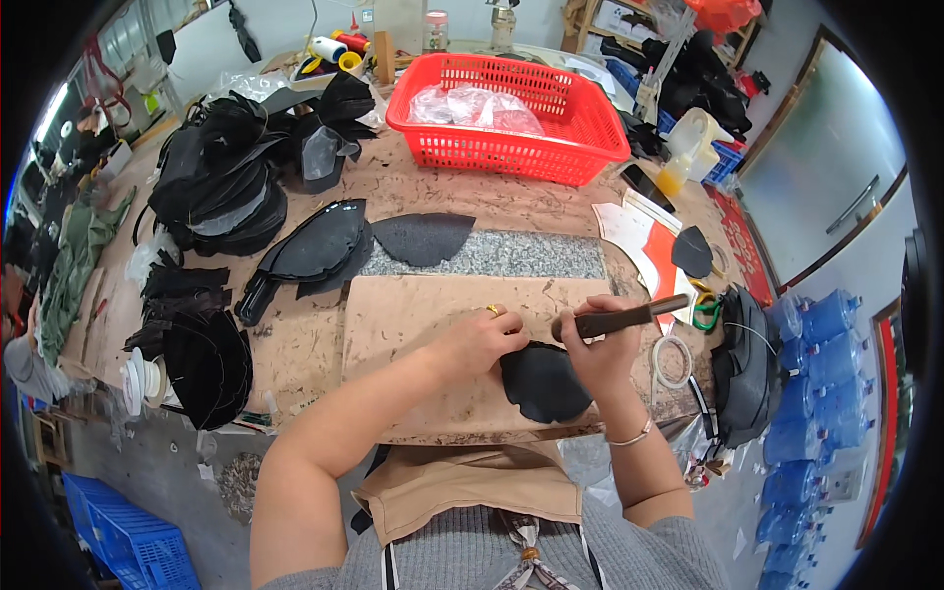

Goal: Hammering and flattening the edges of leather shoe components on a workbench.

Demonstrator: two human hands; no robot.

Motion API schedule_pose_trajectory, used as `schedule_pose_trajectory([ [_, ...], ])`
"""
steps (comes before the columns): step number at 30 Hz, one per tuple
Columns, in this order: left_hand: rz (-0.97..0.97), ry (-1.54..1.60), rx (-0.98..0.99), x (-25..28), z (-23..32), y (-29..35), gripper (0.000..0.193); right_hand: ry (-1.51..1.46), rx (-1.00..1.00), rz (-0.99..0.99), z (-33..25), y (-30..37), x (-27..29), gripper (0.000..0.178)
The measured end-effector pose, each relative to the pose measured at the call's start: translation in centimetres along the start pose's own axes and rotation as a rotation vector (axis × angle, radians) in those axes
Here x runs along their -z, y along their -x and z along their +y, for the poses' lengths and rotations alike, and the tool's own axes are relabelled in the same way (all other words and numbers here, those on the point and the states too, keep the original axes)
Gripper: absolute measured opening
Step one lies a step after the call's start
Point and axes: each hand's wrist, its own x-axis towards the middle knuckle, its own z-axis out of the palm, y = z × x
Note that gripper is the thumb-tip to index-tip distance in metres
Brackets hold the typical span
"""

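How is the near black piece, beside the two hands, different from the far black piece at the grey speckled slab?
The near black piece lies on the pale board; the far black piece lies partly on the speckled slab. The near one has the left hand at its edge; the far one has no hand at it. Both are dark and look flat.

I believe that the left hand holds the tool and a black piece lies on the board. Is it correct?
Not quite: the head view shows the right hand holding the tool. A black piece does lie on the board.
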Motion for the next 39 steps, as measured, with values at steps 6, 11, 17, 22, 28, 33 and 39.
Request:
schedule_pose_trajectory([
  [6,-0.003,-0.010,-0.015,0.2,0.0,0.2,0.024,0.079,0.049,-0.160,-0.1,-0.5,-0.1,0.028],
  [11,0.097,0.077,0.040,-0.7,-0.9,1.6,0.020,0.046,0.055,-0.309,-1.1,-0.2,-2.2,0.027],
  [17,-0.055,0.112,0.174,0.3,0.7,1.0,0.014,-0.008,0.028,-0.157,-1.6,1.0,-1.4,0.031],
  [22,0.104,-0.041,0.063,-2.4,0.0,1.2,0.008,0.138,0.162,-0.253,0.8,1.4,-1.4,0.035],
  [28,0.109,-0.202,0.091,-2.4,0.7,2.9,0.009,0.116,0.197,-0.235,-0.2,1.4,-2.6,0.032],
  [33,0.109,-0.297,0.101,-2.8,2.5,4.2,0.012,0.033,-0.005,-0.289,-1.4,1.7,-3.0,0.033],
  [39,0.079,-0.215,0.162,-2.6,4.6,3.4,0.015,0.197,0.057,-0.250,-0.9,2.0,-2.1,0.034],
])
